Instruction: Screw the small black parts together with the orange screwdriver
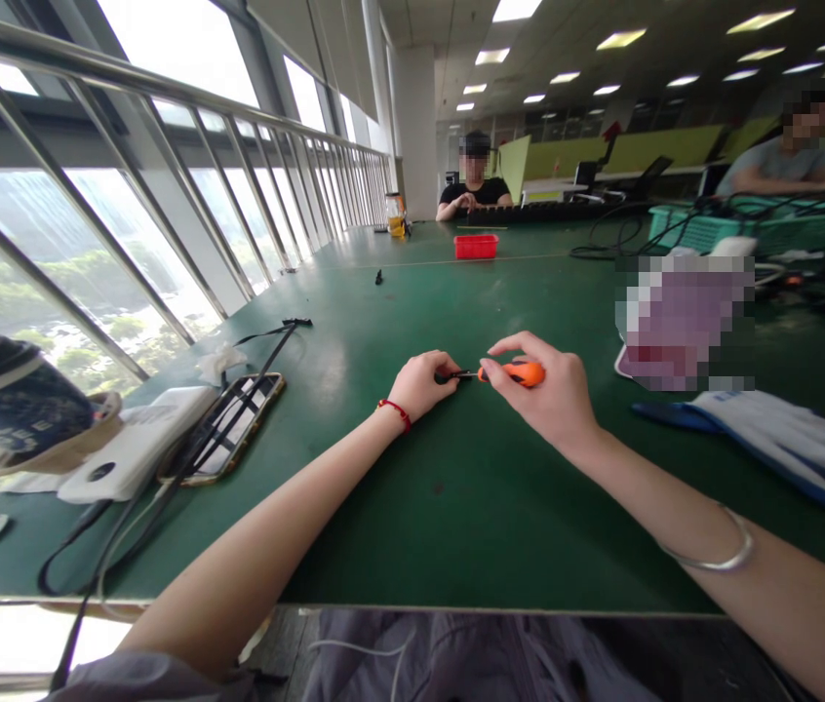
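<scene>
Over the green tabletop [398, 507], my left hand [423, 383] is closed round a small black part [449, 375], mostly hidden by the fingers. My right hand [548, 390] grips a screwdriver [526, 373] with an orange and black handle, its thumb along the near side and the index finger raised above it. The short metal shaft points left and meets the black part, or comes very close to it; I cannot tell exactly where the tip sits.
Left stand a dark paper cup [10, 400], a white power bank [138, 444] and a phone [237, 424] with cables. Right lie a pixelated purple item [690, 322] and white-blue gloves [770, 424]. Farther off are a red tray [476, 247], a teal basket [764, 229] and two people.
</scene>
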A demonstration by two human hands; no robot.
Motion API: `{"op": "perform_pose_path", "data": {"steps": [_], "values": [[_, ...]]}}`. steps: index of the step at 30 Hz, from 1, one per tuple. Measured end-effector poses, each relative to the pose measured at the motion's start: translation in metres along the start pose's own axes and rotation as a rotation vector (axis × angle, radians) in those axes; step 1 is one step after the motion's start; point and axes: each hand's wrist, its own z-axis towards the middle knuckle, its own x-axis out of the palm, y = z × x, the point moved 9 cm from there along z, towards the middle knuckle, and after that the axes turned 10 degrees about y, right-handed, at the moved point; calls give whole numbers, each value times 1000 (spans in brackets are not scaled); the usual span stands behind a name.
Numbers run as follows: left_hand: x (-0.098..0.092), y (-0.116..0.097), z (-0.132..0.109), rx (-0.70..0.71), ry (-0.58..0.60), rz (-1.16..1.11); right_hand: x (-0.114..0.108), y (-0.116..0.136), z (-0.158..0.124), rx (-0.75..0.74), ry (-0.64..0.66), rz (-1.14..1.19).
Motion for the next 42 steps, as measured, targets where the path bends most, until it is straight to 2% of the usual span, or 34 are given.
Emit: {"op": "perform_pose_path", "data": {"steps": [2,6,13,19,25,31,38,42], "values": [[0,0,0,-1,1,3,1,1,0,-31,3,27],[0,0,0,-9,11,6,-7,10,-2,-140,-82,52],[-1,-1,-1,-10,0,4,3,2,0,-41,39,35],[0,-1,0,-3,5,1,-5,10,-2,-140,-67,44],[-1,-1,-1,-4,-4,-7,2,1,0,-37,13,25],[0,-1,0,2,6,-4,-5,12,-3,-171,-67,58],[-1,-1,0,-8,5,-1,1,3,0,-36,36,20],[0,-1,0,-12,11,-1,-6,11,-2,-136,-52,30]]}}
